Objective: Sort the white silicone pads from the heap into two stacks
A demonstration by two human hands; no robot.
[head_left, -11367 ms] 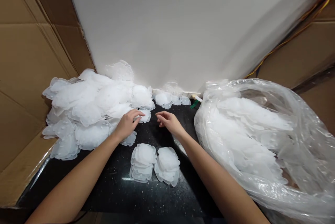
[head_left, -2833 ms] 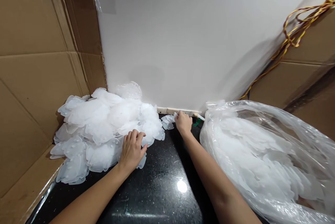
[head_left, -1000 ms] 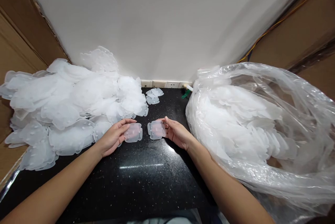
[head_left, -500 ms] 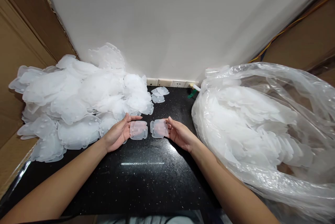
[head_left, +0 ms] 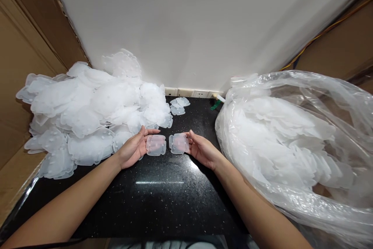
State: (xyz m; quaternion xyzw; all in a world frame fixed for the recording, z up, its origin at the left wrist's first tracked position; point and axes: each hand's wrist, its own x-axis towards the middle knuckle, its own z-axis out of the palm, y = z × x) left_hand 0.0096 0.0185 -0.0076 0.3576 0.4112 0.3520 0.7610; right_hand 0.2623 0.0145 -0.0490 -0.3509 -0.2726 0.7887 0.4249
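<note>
Over the black speckled counter, my left hand [head_left: 135,148] supports a thin translucent plastic piece [head_left: 156,146], squarish with rounded, notched corners. Its fingers lie partly behind the piece and show pink through it. A similar translucent piece [head_left: 178,144] is in my right hand [head_left: 202,148], with the thumb at its upper right edge and fingers behind. A narrow gap separates the two pieces, held side by side. A large heap of the same kind of pieces [head_left: 99,103] lies behind and left of my left hand.
A clear plastic bag [head_left: 294,196] at the right stands open, full of translucent pieces [head_left: 279,136]. Several loose pieces [head_left: 179,105] rest near the wall sockets [head_left: 201,94]. Cardboard [head_left: 26,39] borders the left side; green tape [head_left: 216,104] sits at the back of the counter [head_left: 163,206].
The whole view has shifted slightly, with everything a little further right in the picture. Both hands keep the same hold on their plastic pieces.
</note>
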